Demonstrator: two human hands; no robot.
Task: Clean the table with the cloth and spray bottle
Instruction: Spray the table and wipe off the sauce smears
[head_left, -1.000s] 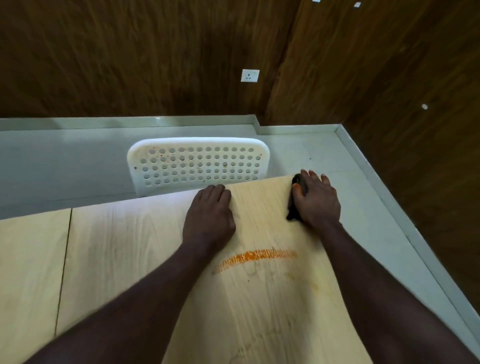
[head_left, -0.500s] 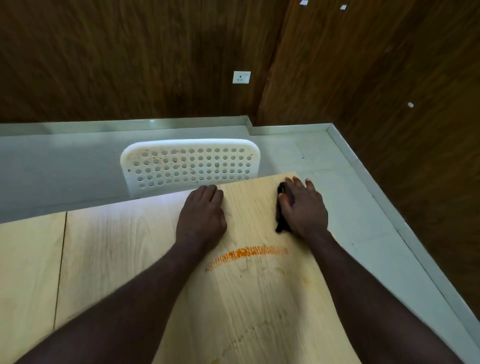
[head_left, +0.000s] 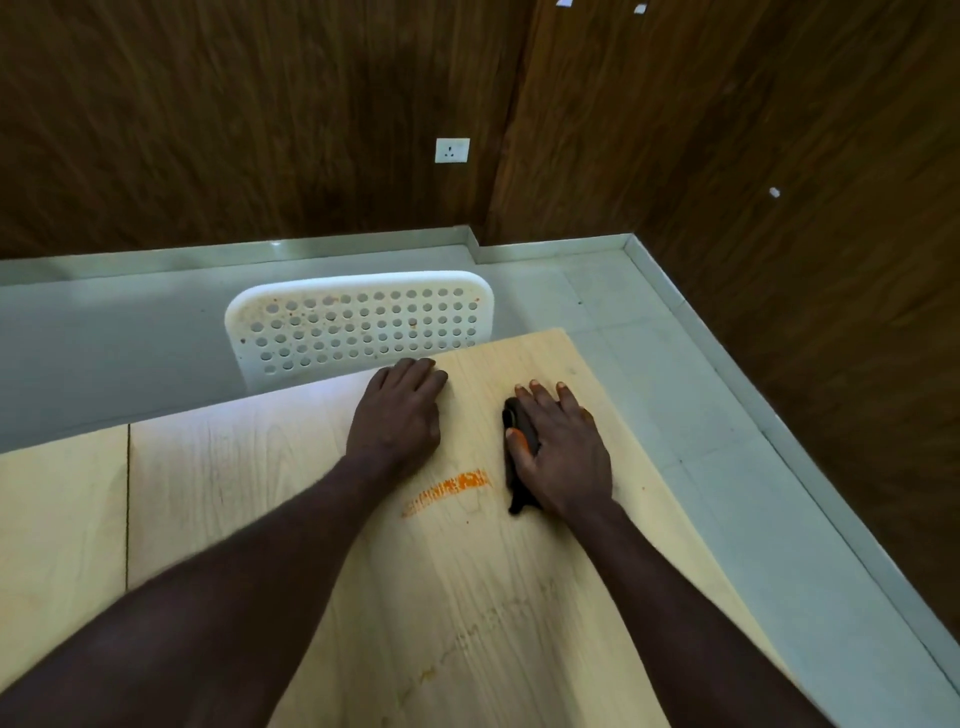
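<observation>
A light wooden table (head_left: 467, 597) fills the lower view. My right hand (head_left: 563, 449) presses a dark cloth (head_left: 517, 447) flat on it with straight fingers, near the table's far right corner. Only the cloth's left edge shows from under the palm. Just left of the cloth lies an orange smear (head_left: 449, 491). My left hand (head_left: 397, 413) rests flat on the table beside the far edge, holding nothing. No spray bottle is in view.
A white perforated chair back (head_left: 358, 325) stands just beyond the table's far edge. A pale tiled floor (head_left: 701, 415) runs along the right, bounded by dark wood-panelled walls (head_left: 260, 130). A seam (head_left: 128, 493) splits the tabletop at the left.
My right hand has drawn the cloth back from the far corner toward me, up to the right end of the orange smear, which looks shorter. My left hand has stayed in place.
</observation>
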